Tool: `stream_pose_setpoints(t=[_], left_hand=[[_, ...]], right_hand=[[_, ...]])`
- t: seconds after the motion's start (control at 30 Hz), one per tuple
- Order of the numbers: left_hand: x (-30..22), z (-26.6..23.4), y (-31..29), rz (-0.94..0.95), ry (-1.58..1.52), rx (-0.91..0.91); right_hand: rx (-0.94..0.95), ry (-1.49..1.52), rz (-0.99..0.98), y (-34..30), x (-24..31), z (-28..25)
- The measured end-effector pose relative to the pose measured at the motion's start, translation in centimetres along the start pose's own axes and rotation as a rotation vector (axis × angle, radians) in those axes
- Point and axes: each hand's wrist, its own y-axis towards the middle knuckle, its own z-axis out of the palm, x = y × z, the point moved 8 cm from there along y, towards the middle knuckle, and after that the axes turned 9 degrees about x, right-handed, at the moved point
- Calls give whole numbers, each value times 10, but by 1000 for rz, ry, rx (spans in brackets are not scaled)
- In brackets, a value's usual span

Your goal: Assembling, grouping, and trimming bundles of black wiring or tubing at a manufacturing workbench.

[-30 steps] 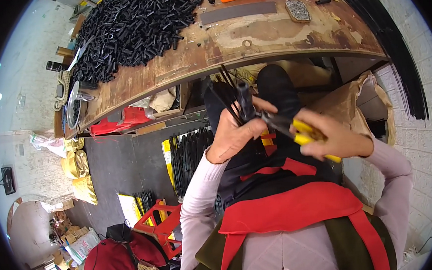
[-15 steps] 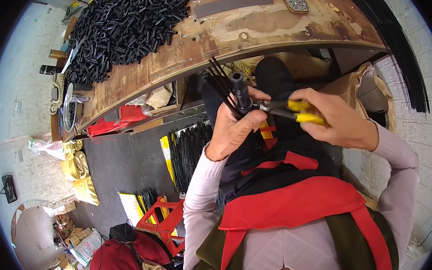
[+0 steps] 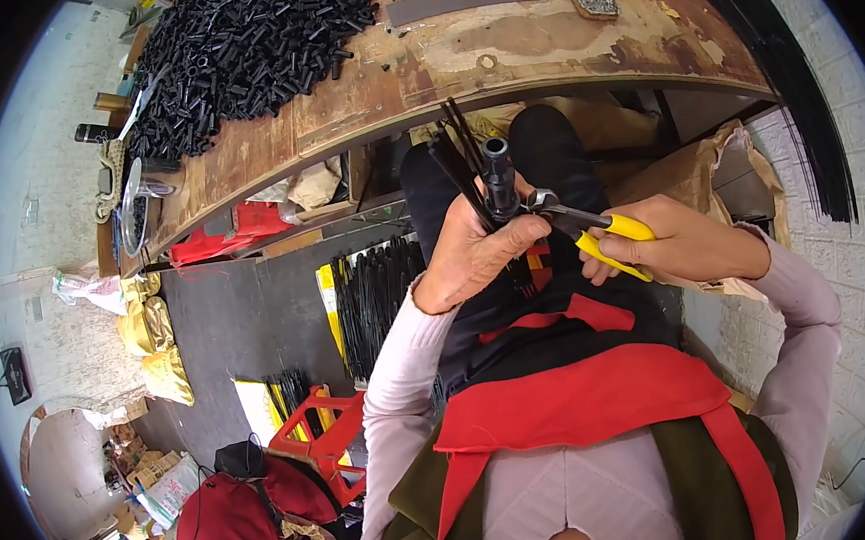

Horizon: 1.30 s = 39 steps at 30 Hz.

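Above my lap, my left hand (image 3: 472, 262) is closed around a black tubular fitting (image 3: 498, 177) with its open end up, and a bundle of thin black rods (image 3: 458, 158). My left thumb presses near the fitting's lower part. From the other side, my right hand (image 3: 691, 244) grips a pair of pliers (image 3: 631, 227) by the yellow handles, which are spread apart. The metal jaws lie right beside the fitting, close to my left thumb. I cannot tell whether they bite on anything, as the fingers partly hide that spot.
A wooden workbench (image 3: 381, 103) runs in front, with a big heap of black tubular pieces (image 3: 247, 57) and a grey strip (image 3: 467, 1). Long black rods (image 3: 790, 74) hang at the right. Bundled rods (image 3: 380, 309) lie on the floor left, near a red stool (image 3: 314, 434) and another person (image 3: 230, 525).
My right hand and the pliers have moved slightly down, and the yellow handles now stand further apart. The fitting and rods in my left hand have shifted a little to the right.
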Motion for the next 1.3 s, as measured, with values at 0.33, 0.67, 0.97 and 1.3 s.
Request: stream_pose_setpoints(t=[0.33, 0.67, 0.97, 1.3], left_hand=[[0, -2, 1, -3, 30, 45], [3, -3, 3, 18, -7, 67], [1, -1, -1, 7, 59, 5], [1, -41, 19, 198, 3, -192]], right_hand=[[-39, -374, -59, -8, 28, -5], [67, -29, 102, -4, 15, -1], [80, -45, 292, -2, 11, -9], [-808, -1023, -480, 3, 24, -160]])
